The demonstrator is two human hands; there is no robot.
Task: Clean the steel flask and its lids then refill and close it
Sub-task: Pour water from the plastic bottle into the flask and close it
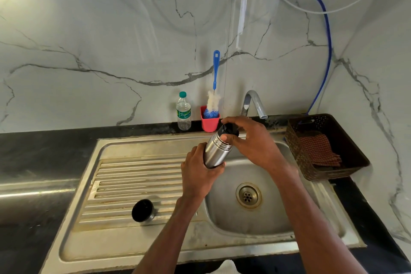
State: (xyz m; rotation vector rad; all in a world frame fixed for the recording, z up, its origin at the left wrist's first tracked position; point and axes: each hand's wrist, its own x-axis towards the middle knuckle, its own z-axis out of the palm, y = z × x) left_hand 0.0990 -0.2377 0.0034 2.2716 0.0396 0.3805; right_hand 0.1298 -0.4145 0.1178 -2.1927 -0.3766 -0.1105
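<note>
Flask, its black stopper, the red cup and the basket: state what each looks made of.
Flask: brushed steel, going by its silver sheen and ribbed neck. Black stopper, gripped by the right hand: probably plastic, dark and smooth. Red cup: likely matte plastic or silicone; hard to tell which. Basket: brown perforated plastic, moulded to a woven look.

Tilted steel flask with black inner lid above the basin; outer lid lies on the drainboard.
</note>
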